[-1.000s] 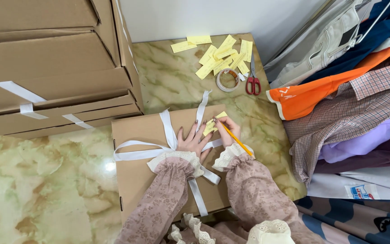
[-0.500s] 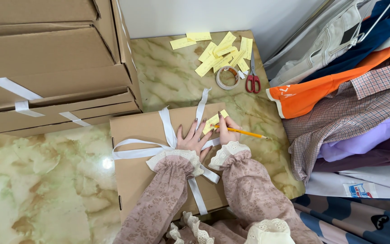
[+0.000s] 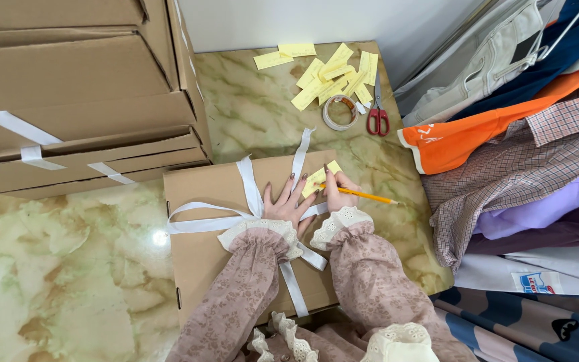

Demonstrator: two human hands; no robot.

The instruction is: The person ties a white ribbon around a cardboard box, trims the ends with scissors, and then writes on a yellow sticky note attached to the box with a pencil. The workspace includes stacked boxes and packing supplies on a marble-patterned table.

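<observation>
A flat brown cardboard box (image 3: 202, 255) tied with white ribbon (image 3: 199, 223) lies on a marbled green surface. A small yellow paper slip (image 3: 317, 178) rests on the box's far right corner. My left hand (image 3: 288, 201) lies flat on the box with fingers spread, touching the ribbon and the slip's edge. My right hand (image 3: 340, 194) grips a yellow pencil (image 3: 370, 196) whose tip meets the slip. Both arms wear pink floral sleeves with lace cuffs.
Stacked cardboard boxes (image 3: 75, 87) with white tape fill the upper left. Several yellow paper slips (image 3: 326, 74), a tape roll (image 3: 340, 111) and red-handled scissors (image 3: 377, 114) lie at the far edge. Folded and hanging clothes (image 3: 517, 154) crowd the right side.
The pencil has swung from pointing steeply toward me to lying nearly level, pointing right. My right hand has settled onto the slip. My left hand stays flat on the box.
</observation>
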